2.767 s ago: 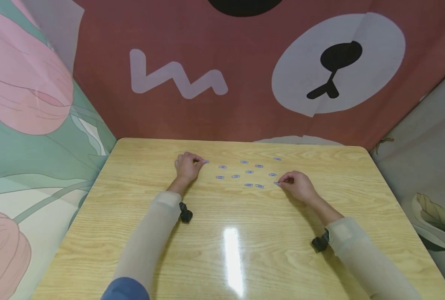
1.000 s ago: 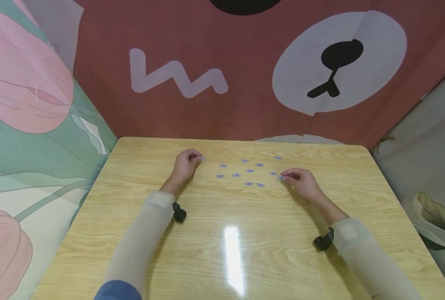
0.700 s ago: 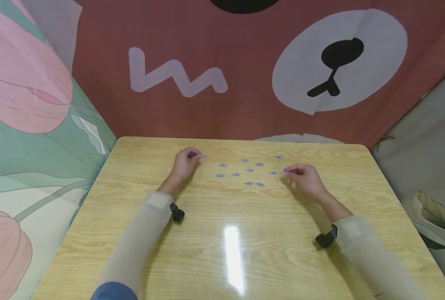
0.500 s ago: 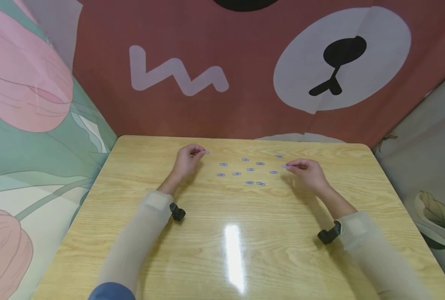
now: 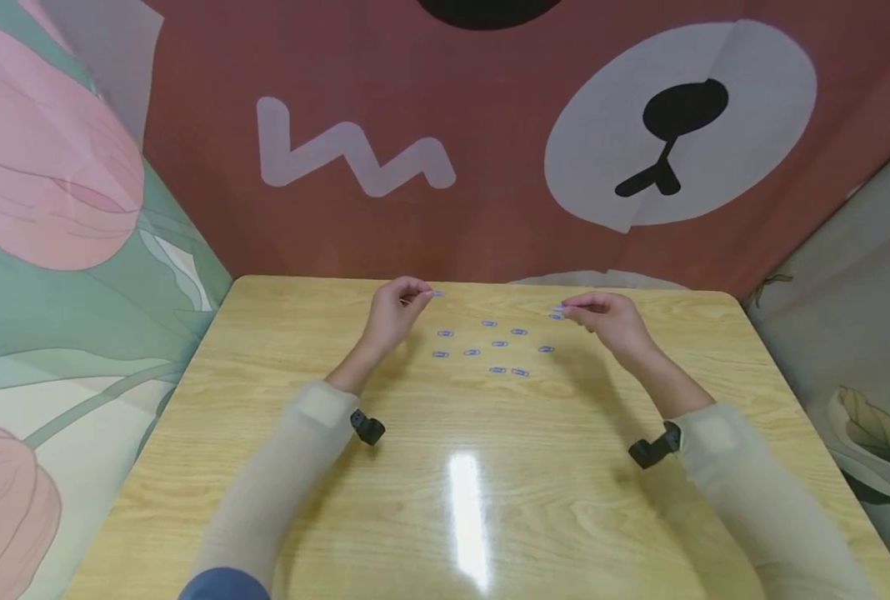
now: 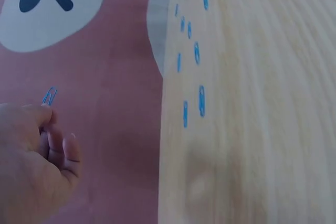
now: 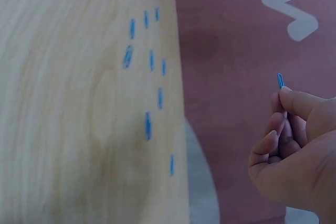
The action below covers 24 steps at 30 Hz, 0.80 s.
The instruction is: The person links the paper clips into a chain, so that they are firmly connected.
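Observation:
My left hand [image 5: 394, 318] pinches a blue paper clip [image 6: 50, 96] between thumb and forefinger, its looped end sticking out past the fingertips. Opposite it, my right hand [image 5: 614, 327] holds another blue paper clip [image 7: 280, 80] the same way, with the other fingers curled in. Both hands are raised above the far part of the table, the two clips pointing toward each other with a wide gap between. Several more blue paper clips lie scattered flat on the wood, such as one near the middle [image 5: 499, 343] and one at the left [image 5: 441, 355].
The wooden table [image 5: 415, 483] ends at the back against a reddish-brown cloth [image 5: 490, 225] with a cartoon face. Floral cloth [image 5: 77, 333] hangs at the left, grey leafy cloth [image 5: 850, 317] at the right. Each wrist wears a small black camera [image 5: 368, 428].
Both hands have risen off the table with their paper clips and moved toward the back edge. The left hand has lately shifted right too. The loose clips have stayed put.

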### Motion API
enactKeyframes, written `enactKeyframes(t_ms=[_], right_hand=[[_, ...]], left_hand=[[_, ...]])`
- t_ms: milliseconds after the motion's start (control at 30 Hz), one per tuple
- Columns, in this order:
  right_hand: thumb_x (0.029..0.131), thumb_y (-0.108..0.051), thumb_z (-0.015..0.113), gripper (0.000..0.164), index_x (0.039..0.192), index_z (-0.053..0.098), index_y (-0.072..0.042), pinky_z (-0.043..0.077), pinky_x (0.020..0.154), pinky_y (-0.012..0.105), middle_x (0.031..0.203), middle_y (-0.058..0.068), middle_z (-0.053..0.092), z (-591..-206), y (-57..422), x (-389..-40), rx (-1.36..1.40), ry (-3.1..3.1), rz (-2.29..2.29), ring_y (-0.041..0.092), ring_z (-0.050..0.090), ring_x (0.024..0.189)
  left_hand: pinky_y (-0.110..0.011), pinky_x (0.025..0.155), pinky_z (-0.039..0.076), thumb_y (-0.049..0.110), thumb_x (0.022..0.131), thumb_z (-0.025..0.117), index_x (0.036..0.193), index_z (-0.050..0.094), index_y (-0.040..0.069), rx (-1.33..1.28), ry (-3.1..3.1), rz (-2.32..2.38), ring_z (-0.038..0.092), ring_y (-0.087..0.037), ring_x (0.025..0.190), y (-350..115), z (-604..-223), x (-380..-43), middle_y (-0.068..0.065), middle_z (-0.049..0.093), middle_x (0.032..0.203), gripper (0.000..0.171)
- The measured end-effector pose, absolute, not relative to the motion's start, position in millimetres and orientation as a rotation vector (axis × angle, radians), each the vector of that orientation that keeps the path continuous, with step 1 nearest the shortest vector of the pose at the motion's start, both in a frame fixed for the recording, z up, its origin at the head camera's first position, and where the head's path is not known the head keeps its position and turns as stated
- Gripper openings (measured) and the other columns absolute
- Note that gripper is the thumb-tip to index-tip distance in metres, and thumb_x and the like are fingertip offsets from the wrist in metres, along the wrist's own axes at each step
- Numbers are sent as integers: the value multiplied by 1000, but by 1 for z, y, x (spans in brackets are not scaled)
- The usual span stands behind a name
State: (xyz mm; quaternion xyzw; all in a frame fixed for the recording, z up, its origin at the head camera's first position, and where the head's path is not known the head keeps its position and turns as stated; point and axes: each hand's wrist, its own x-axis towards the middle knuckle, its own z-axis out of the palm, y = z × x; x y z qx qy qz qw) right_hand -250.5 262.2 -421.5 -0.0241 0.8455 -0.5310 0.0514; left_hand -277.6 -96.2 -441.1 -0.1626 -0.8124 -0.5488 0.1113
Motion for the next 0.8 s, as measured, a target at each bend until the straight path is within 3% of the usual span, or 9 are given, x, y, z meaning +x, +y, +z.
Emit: enactKeyframes(t_ms=[200, 400, 800], right_hand=[[98, -32, 71, 39, 120, 70, 0, 46, 76, 26, 104, -9, 67, -409, 248, -254, -61, 2521, -1684, 24, 53, 98], [97, -26, 73, 33, 118, 71, -1, 44, 74, 27, 100, -11, 67, -401, 232, -258, -42, 2480, -1747, 20, 51, 89], [97, -23, 73, 25, 112, 74, -3, 43, 70, 30, 91, 0, 59, -385, 191, -266, -143, 2470, -1802, 19, 48, 82]], left_hand=[[-29, 79, 51, 10, 101, 65, 104, 69, -3, -467, -2404, -1624, 62, -23, 88, -81, -432, -277, -13, 67, 96, 14], [-32, 79, 52, 10, 101, 64, 104, 69, -2, -498, -2402, -1630, 62, -23, 88, -66, -425, -273, -12, 67, 96, 13], [-27, 74, 50, 11, 102, 64, 104, 69, 0, -571, -2344, -1663, 60, -20, 84, -42, -418, -265, -9, 66, 92, 12]])
